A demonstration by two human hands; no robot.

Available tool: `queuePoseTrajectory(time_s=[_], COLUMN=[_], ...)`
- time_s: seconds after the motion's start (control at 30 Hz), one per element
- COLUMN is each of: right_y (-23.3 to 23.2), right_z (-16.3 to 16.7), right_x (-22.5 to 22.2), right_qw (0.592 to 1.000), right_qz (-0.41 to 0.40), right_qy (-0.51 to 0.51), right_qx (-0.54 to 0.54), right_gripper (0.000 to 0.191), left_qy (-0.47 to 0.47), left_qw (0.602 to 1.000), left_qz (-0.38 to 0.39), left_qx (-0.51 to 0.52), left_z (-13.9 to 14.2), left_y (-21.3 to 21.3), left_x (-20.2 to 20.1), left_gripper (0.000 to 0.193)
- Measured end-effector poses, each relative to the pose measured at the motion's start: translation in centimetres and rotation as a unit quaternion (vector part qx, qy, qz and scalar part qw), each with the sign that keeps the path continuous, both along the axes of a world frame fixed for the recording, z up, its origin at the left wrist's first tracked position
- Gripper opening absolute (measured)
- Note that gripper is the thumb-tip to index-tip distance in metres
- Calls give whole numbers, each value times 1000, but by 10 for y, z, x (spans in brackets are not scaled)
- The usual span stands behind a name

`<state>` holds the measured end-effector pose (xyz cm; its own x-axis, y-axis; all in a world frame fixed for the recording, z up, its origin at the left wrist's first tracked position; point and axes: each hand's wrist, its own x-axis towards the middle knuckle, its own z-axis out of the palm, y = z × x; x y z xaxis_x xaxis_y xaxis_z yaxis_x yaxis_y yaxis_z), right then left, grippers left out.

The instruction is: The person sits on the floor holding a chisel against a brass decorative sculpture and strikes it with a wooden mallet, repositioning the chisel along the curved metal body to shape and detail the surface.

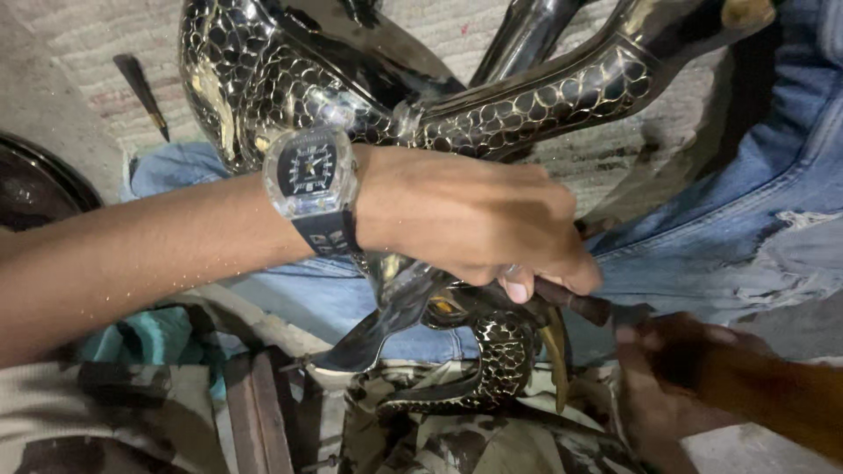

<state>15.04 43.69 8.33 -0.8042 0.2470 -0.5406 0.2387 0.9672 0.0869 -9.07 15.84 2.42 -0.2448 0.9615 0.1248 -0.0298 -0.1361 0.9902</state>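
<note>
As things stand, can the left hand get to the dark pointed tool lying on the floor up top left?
Probably not without letting go: the left hand grips a dark rod against the scaled black sculpture, and the pointed tool lies beyond the forearm.

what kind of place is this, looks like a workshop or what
Probably a small metal-craft workshop, worked at floor level. The left hand steadies a black metal figure with gold scale-pattern engraving, a pointed hand tool lies on the woven mat, and the right hand is blurred.

Bare forearms, no sleeves; a clear-cased, dark-strapped wristwatch on the left wrist; faded, torn blue jeans.
</note>
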Motion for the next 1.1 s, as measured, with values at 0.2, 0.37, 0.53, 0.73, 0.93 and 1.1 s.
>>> queuePoseTrajectory(time_s=[0.2, 0.37, 0.53, 0.73, 0.93, 1.1], right_y=[-26, -23, -24, -30, 15, 52], right_z=[1, 8, 0, -18, -34, -29], right_x=[5, 7, 23, 29, 73, 133], right_qw=[884, 923, 832, 618, 722, 467], right_qz=[-138, -156, -288, -438, -466, -581], right_qy=[342, 204, 277, 366, 201, 196], right_qx=[-287, -285, -385, -542, -471, -637], right_gripper=[42, 50, 53, 56, 57, 37], left_qy=[85, -9, 99, -215, 59, 97], left_qw=[985, 982, 986, 921, 986, 986], left_qz=[40, -159, 39, -229, 9, 39], left_qx=[148, -101, 131, -228, 158, 129], left_z=[-5, 2, 10, 11, 0, -3], left_y=[8, 9, 2, 10, 7, 4], left_x=[5, 0, -10, -14, -7, -2], left_gripper=[32, 27, 30, 31, 26, 29])
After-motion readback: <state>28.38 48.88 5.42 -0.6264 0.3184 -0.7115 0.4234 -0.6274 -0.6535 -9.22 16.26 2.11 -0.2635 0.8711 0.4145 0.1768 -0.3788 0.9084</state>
